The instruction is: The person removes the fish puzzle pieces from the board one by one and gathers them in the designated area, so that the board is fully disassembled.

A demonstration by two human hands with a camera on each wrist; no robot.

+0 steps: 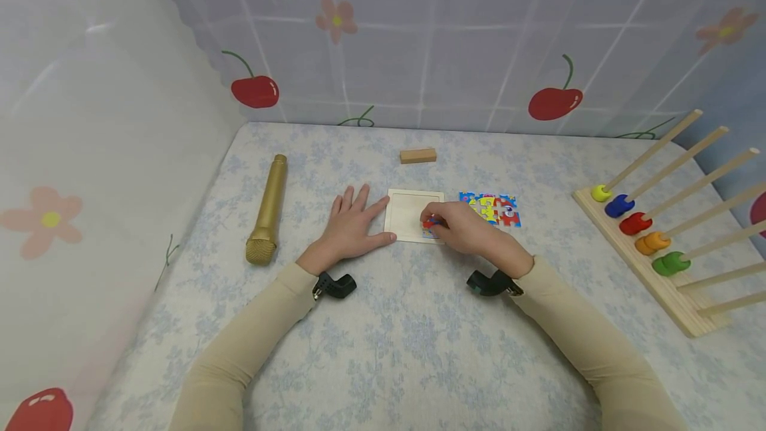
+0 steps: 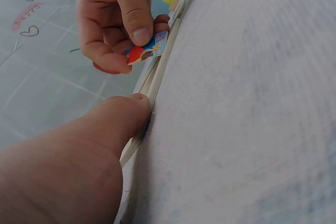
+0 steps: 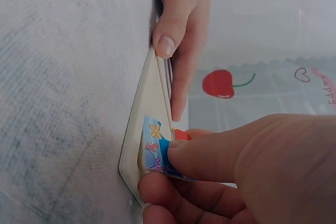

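My right hand [image 1: 462, 226] pinches a colourful jigsaw puzzle piece [image 3: 156, 148] between thumb and fingers, over the lower right corner of a pale wooden puzzle tray [image 1: 405, 219]. The piece shows blue, red and a small yellow starfish. Flat on the table, my left hand [image 1: 354, 226] has its fingers spread, with thumb and index fingertip right at the tray's left edge. In the left wrist view the thumb [image 2: 128, 111] lies against the tray's rim. Several joined puzzle pieces [image 1: 507, 210] lie just beyond the right hand, partly covered by it.
A gold toy microphone [image 1: 269, 211] lies at the left. Behind the tray is a small wooden block [image 1: 417, 155]. A wooden peg rack [image 1: 652, 265] with upright rods and coloured beads stands at the right. A printed curtain [image 1: 419, 38] hangs along the table's back edge.
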